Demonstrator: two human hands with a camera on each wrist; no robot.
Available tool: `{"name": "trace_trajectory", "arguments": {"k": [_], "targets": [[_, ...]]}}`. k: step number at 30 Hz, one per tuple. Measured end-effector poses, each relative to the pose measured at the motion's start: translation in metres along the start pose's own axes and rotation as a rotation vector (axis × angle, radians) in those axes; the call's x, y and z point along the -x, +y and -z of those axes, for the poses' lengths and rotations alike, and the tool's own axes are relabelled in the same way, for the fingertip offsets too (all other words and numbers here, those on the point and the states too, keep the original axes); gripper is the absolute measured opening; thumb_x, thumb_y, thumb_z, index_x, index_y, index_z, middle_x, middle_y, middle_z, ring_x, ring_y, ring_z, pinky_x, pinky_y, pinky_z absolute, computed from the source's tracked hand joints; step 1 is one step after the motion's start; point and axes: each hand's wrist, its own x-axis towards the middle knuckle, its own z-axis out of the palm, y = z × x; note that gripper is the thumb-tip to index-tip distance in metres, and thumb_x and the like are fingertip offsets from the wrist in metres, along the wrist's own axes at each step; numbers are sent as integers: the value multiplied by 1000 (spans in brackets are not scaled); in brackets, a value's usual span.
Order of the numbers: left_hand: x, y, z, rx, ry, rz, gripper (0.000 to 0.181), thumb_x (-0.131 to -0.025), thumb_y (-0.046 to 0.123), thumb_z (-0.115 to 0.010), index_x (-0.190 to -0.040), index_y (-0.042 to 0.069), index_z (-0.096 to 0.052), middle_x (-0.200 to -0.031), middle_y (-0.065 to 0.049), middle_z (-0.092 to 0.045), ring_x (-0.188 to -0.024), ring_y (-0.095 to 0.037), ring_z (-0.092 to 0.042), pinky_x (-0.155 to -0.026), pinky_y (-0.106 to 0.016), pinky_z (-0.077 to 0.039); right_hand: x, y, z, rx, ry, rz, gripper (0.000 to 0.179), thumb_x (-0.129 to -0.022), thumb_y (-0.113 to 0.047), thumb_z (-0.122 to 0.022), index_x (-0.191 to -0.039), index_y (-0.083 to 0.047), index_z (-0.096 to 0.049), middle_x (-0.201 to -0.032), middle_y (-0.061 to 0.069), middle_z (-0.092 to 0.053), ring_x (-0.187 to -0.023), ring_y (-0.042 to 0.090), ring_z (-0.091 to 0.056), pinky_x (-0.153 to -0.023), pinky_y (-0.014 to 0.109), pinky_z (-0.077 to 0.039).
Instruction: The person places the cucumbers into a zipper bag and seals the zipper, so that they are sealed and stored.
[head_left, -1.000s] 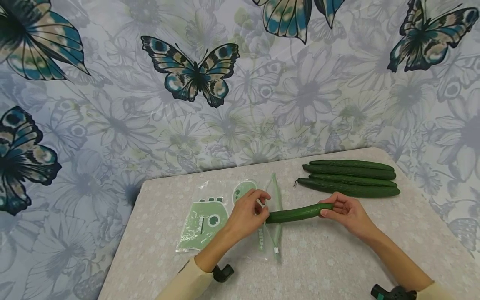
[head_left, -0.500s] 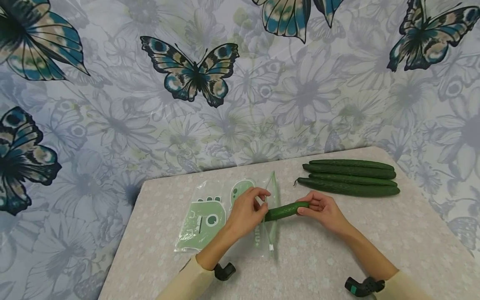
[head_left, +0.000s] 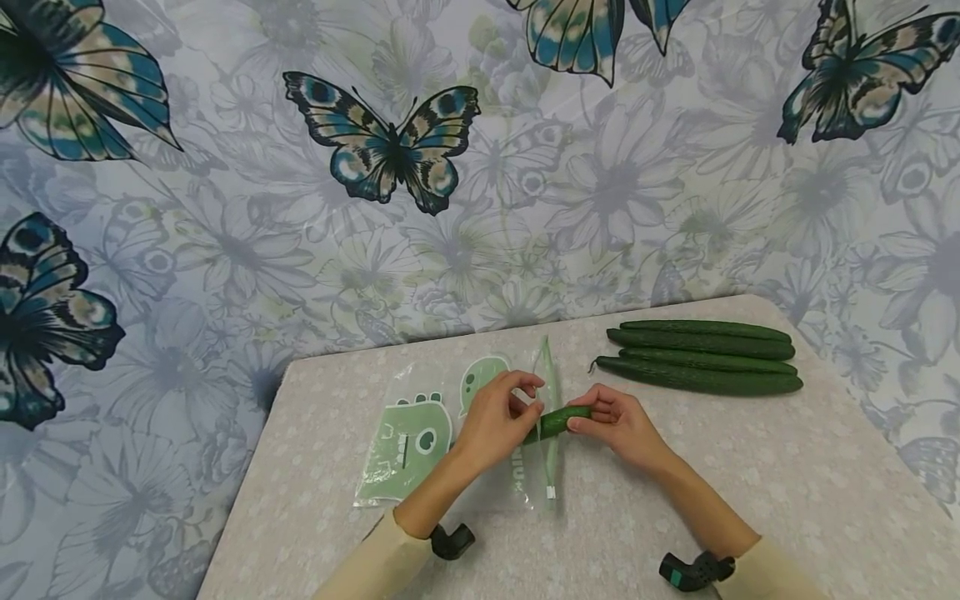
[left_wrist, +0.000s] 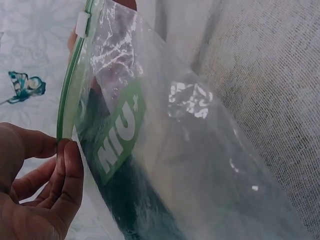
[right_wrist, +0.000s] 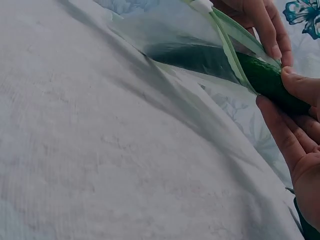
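The left hand (head_left: 491, 427) pinches a "NIU" bag (left_wrist: 200, 150). The right hand (head_left: 628, 432) grips a cucumber (head_left: 557, 422) partly inside. Four cucumbers (head_left: 701, 341) lie by the table's far edge (head_left: 585, 327).

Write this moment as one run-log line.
Left hand: pinches bag edge; Right hand: holds cucumber, partly in bag; Table: four more cucumbers

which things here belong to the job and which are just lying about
In the job: zip bag; cucumber partly inside it; left hand; right hand
Just there: four other cucumbers, though perhaps waiting their turn; butterfly backdrop
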Motion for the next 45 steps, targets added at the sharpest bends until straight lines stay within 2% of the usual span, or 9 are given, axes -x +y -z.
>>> {"name": "trace_trajectory", "arguments": {"k": [3, 7, 11, 18, 23, 30, 34, 39, 45], "targets": [[-1, 1, 0, 15, -1, 1, 26, -101, 18, -74, -127, 17, -71, -113, -9, -69, -81, -7, -74, -70, -23, -59, -1, -1, -2, 43, 4, 19, 24, -99, -1, -74, -120, 9, -66, -117, 9, -79, -100, 12, -80, -88, 38, -67], [-2, 0, 0, 23, 1, -8, 27, -100, 17, -74, -127, 15, -72, -113, -9, -69, -80, -7, -74, -70, -23, -59, 1, -2, 2, 223, 33, 34, 23, -97, -9, -80, -119, -6, -75, -113, 15, -78, -93, 10, -78, -82, 30, -65], [-2, -2, 1, -9, -4, -6, 28, -99, 15, -72, -126, 15, -72, -111, -6, -68, -79, -5, -73, -72, -23, -59, 7, -4, 11, 388, 29, 22, 27, -92, -19, -87, -117, -19, -79, -109, 6, -80, -88, 10, -76, -79, 27, -63], [-2, -5, 8, -141, -65, 15, 26, -94, 14, -68, -119, 15, -75, -110, -4, -70, -80, -4, -71, -78, -27, -57, 15, -12, 21, 573, -95, 83, 29, -92, -9, -84, -120, -15, -76, -115, 3, -79, -96, 14, -79, -84, 28, -65], [-3, -8, 10, -162, -126, -10, 27, -96, 15, -69, -121, 13, -75, -109, -4, -73, -86, -9, -74, -81, -27, -59, 18, -16, 23, 728, -141, 133, 25, -95, -6, -80, -117, -14, -72, -114, 0, -78, -99, 14, -78, -85, 28, -65], [-7, -12, 13, -123, -220, -109, 29, -98, 7, -66, -126, 7, -75, -111, -6, -73, -98, -14, -73, -85, -28, -63, 19, -12, 26, 562, -118, 23, 18, -98, -15, -79, -115, -18, -74, -113, 0, -79, -95, 9, -77, -85, 27, -64], [-8, -12, 14, -104, -234, -113, 22, -103, 14, -71, -123, 7, -75, -113, -2, -74, -100, -14, -74, -87, -28, -63, 20, -9, 27, 412, -80, -26, 17, -99, -16, -79, -115, -14, -75, -111, 7, -79, -93, 18, -78, -82, 28, -64], [-9, -10, 13, -100, -224, -127, 19, -103, 17, -74, -119, 9, -76, -111, -1, -76, -98, -12, -75, -87, -27, -62, 17, -7, 22, 288, -42, -34, 17, -98, -11, -78, -115, -9, -76, -109, 14, -78, -92, 28, -79, -80, 28, -65], [-14, -6, 12, -131, -200, -157, 8, -101, 21, -77, -107, 16, -78, -102, 5, -77, -89, -4, -74, -85, -24, -60, 8, -2, 11, 214, -47, 8, 16, -98, -5, -77, -113, -3, -75, -110, 21, -76, -90, 15, -79, -80, 28, -65]]}}
